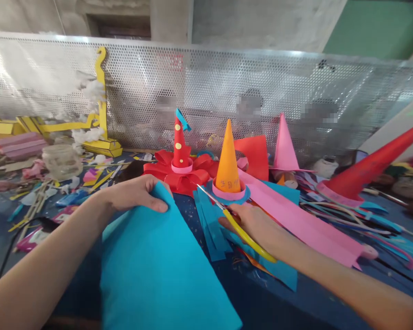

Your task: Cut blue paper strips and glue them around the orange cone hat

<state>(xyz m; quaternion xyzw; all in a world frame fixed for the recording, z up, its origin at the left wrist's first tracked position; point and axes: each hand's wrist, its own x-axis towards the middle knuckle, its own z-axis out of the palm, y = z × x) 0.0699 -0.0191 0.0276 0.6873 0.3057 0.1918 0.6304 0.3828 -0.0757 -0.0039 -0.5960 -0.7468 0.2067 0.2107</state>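
Perforated metal screen point(134, 87) behind; left hand point(132, 192) pinches blue sheet point(158, 261), right hand point(256, 224) clamped on scissors point(247, 240), tips toward sheet, not touching.

left hand point(142, 192) bare | left forearm point(60, 247) slim, bare | right hand point(253, 227) bare | right forearm point(333, 275) slim, bare

Red cone with pale dots point(179, 149): perforated metal screen point(209, 78) behind it; clear jar point(62, 162) and yellow frame point(102, 91) to its left; pink cone point(285, 149) to its right.
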